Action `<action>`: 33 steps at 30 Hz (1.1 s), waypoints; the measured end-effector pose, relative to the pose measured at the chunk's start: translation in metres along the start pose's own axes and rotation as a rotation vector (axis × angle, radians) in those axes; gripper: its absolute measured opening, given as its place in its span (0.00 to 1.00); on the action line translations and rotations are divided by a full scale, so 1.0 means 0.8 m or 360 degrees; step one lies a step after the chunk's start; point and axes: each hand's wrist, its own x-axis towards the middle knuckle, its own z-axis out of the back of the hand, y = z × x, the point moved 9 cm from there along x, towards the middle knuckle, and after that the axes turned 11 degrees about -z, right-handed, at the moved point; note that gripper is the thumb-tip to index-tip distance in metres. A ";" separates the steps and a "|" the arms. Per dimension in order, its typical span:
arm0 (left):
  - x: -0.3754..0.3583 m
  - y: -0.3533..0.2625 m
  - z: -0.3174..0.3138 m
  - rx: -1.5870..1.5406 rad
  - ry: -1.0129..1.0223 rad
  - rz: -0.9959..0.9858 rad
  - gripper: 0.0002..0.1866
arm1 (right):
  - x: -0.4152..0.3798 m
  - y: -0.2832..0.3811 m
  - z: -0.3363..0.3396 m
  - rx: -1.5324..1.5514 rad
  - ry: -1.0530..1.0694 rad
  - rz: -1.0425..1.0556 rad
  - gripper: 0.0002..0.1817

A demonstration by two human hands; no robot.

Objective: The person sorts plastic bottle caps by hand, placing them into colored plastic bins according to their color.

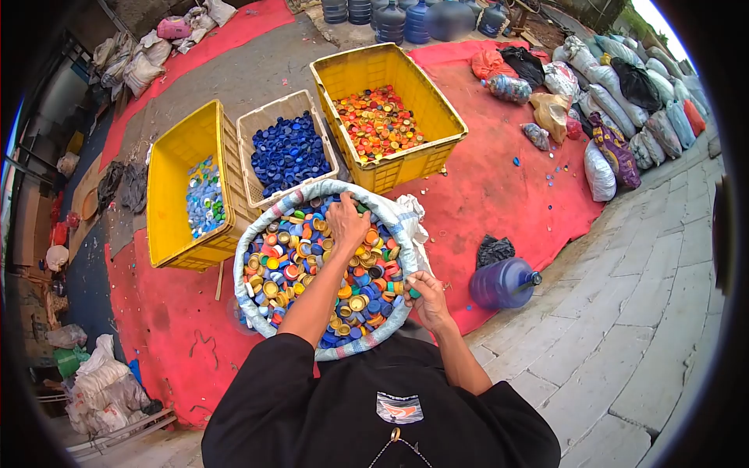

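Note:
A round sack with a rolled rim (244, 290) is full of mixed-colour bottle caps (357, 303). Over the far part of these caps, my left hand (347, 221) reaches down with its fingers closed; what they hold, if anything, is hidden. At the sack's right rim, my right hand (427, 298) pinches a green cap. Beyond the sack stand a white crate (331, 150) of dark blue caps (287, 153) and a yellow crate (433, 117) of red and orange caps (380, 121). The left yellow crate (168, 168) holds light blue and white caps (205, 195).
A large blue water bottle (499, 283) lies on the red sheet (460, 226) at the right, beside a black bag (494, 250). Filled sacks (612, 109) line the upper right. Water jugs (390, 23) stand at the back, and plastic bags (105, 386) lie lower left.

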 end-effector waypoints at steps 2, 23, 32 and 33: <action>-0.001 -0.003 0.005 -0.0012 -0.0002 -0.0001 0.30 | 0.010 0.006 0.002 -0.0336 -0.0168 0.0040 0.11; -0.200 0.077 0.071 -0.3231 -0.0565 0.1208 0.10 | 0.084 0.058 -0.080 -0.2582 -0.1093 0.0416 0.14; -0.223 0.111 0.113 -0.2741 -0.0654 0.1271 0.06 | 0.068 0.066 -0.088 -0.2458 -0.1152 0.0341 0.13; -0.224 0.113 0.119 -0.2620 -0.0620 0.1221 0.06 | 0.070 0.065 -0.083 -0.2392 -0.1117 0.0321 0.13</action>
